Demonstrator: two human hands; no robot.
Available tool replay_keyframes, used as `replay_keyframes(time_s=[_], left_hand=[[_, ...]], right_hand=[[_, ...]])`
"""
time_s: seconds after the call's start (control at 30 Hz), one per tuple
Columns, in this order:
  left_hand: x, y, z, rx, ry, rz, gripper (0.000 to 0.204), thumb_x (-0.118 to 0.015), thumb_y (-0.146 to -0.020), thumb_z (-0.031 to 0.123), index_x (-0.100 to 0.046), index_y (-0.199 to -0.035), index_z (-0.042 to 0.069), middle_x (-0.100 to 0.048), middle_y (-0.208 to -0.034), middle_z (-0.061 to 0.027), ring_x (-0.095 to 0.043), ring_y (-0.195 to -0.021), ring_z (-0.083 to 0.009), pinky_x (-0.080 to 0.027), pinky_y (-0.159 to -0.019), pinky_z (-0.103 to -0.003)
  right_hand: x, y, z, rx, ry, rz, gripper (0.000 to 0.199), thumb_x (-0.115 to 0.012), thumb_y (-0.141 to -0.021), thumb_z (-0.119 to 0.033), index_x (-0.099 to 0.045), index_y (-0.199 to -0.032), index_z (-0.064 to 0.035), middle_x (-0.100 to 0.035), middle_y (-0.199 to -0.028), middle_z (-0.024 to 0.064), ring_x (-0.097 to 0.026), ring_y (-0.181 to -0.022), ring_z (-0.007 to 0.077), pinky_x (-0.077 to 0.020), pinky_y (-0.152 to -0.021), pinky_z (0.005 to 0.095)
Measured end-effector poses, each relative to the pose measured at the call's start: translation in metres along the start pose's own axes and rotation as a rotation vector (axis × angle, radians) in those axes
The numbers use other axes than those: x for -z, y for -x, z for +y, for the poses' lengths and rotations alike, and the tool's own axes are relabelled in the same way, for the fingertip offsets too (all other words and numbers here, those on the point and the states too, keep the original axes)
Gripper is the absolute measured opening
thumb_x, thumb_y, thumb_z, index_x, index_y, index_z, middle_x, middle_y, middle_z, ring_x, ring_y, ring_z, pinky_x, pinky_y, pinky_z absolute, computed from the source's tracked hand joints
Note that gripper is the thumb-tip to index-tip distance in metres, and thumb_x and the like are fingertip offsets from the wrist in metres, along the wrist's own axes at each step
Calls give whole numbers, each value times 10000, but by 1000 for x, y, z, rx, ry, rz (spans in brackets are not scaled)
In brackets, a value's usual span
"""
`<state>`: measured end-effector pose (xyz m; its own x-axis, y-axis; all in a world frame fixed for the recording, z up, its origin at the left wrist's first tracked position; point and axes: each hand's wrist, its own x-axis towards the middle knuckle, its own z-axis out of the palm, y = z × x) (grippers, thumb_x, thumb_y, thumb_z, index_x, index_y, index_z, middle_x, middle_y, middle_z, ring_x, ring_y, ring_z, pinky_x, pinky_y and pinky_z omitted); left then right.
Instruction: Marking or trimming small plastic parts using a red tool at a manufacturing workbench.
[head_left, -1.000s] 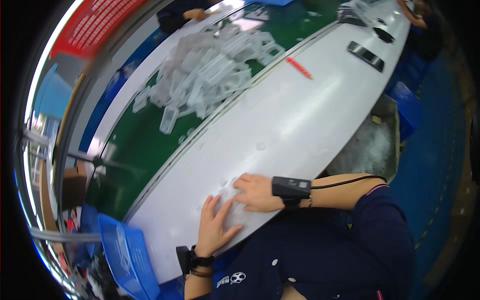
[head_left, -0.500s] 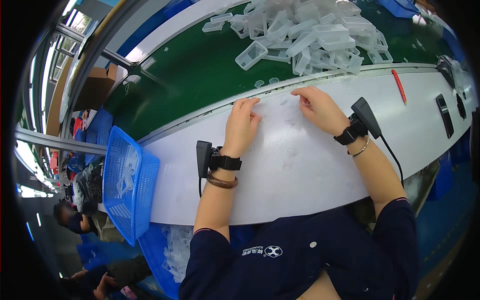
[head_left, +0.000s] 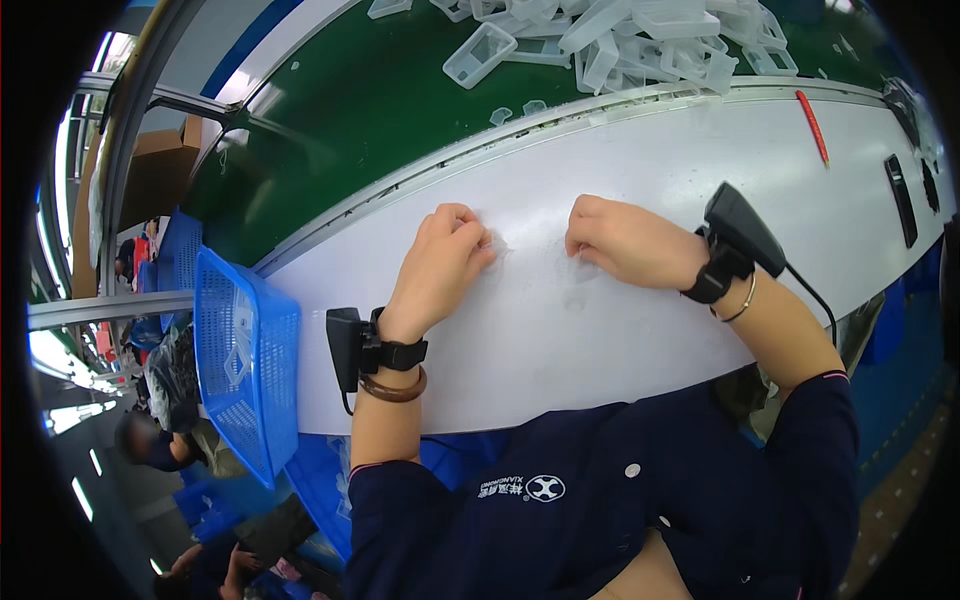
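Over the white tabletop, both of my hands have their fingers bent in. My left hand is closed, thumb against the fingers. Faint clear bits show by its fingertips, too blurred to name. Across a gap, my right hand is also closed, with its fingertips pointing down at the tabletop. Whatever it pinches, if anything, is hidden. Small clear scraps or marks lie on the surface just below it. Beyond the table edge, a heap of translucent plastic boxes lies on a green surface.
At my left stands a blue perforated basket with some clear plastic pieces inside. A red pen and a black handheld device lie at the right. A raised metal rail divides table from green surface. Another person sits far left.
Both hands have drawn back from the rail toward me. The left moved leftward too. My right index finger, stretched out before, is now bent in. The whole view has tilted slightly downward.
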<state>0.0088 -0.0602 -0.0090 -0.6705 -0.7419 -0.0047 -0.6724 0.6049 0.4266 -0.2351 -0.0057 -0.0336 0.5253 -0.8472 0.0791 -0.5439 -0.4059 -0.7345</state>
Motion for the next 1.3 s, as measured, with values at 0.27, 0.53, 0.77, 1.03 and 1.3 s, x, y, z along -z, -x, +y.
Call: replay_keyframes(time_s=[0.27,0.53,0.77,1.03,1.3], left_hand=[[-11,52,22,-16,14,35,135,-649,-728,45,-558,-826,29,-571,-828,-78,-543,-774,-255,-445,-708,-326],[11,82,-2,200,163,163,256,-615,-754,2,-568,-1005,28,-576,-828,-75,-573,-756,-177,-473,-691,-275],[22,165,-3,523,501,-22,419,-640,-758,30,-538,-1164,59,-558,-868,-47,-545,-810,-127,-457,-737,-260],[-9,182,8,387,133,165,135,-642,-743,78,-585,-855,28,-530,-950,-103,-547,-745,-263,-457,-683,-344],[14,221,-50,722,-141,327,137,-616,-745,80,-577,-851,3,-578,-846,-150,-564,-815,-333,-454,-724,-404]], right_hand=[[-34,23,-38,109,268,16,224,-599,-701,-26,-535,-913,9,-515,-984,122,-494,-896,276,-444,-798,329],[-22,13,-33,24,95,41,142,-523,-720,7,-540,-861,11,-534,-869,108,-525,-822,247,-466,-713,314],[9,70,-56,-457,-375,1,286,-539,-727,30,-579,-1007,-13,-527,-820,64,-502,-762,137,-429,-702,260],[-24,114,-66,-262,162,32,263,-528,-646,118,-540,-895,34,-457,-1007,157,-499,-779,275,-446,-679,331],[-22,109,-67,-18,200,124,184,-557,-611,86,-508,-766,1,-507,-825,131,-511,-773,314,-433,-664,372]])
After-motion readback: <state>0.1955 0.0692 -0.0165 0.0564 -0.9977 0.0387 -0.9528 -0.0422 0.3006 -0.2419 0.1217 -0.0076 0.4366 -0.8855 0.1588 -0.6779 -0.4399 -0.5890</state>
